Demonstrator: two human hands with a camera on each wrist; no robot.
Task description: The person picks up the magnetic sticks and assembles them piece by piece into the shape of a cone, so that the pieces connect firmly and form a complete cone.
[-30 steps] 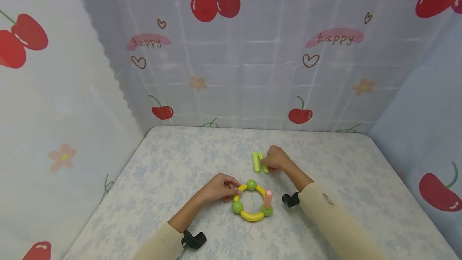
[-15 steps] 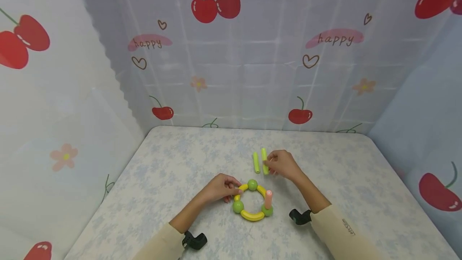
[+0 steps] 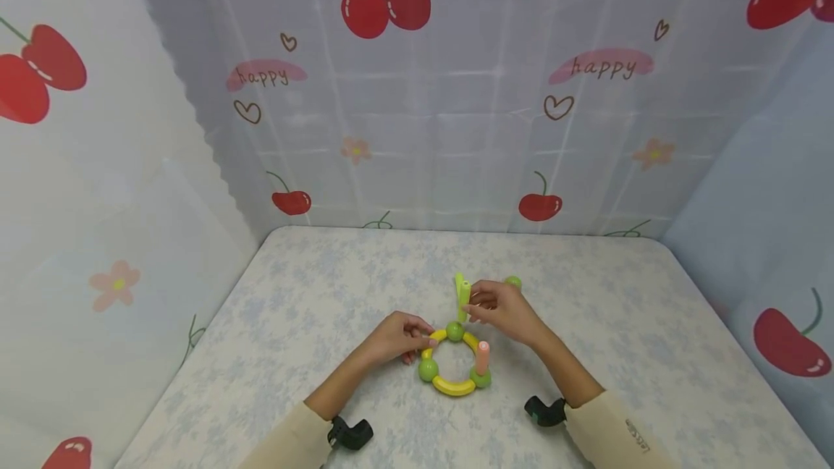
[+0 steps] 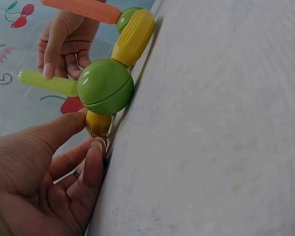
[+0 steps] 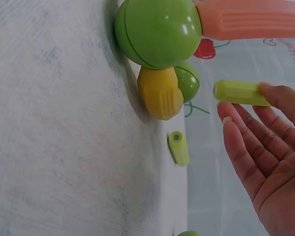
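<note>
On the table, a ring of yellow curved rods (image 3: 455, 388) joins three green balls (image 3: 428, 369). An orange rod (image 3: 483, 358) stands upright on the near right ball. My left hand (image 3: 393, 339) pinches the ring's left yellow rod (image 4: 98, 123) between thumb and fingers. My right hand (image 3: 508, 312) pinches a straight light green rod (image 5: 241, 92), holding it upright over the ring's far ball (image 3: 455, 331). A small gap shows between that rod's lower end and the ball in the right wrist view.
A second light green rod (image 5: 178, 148) lies on the table beyond the ring. Behind my right hand sits a loose green ball (image 3: 513, 282), partly hidden. A cherry-print curtain (image 3: 417, 114) hangs behind the table (image 3: 313, 281) and along its sides.
My right hand has picked up one light green rod from the table, turned it upright and brought it left and nearer to the ring's far ball. My left hand stays at the ring.
</note>
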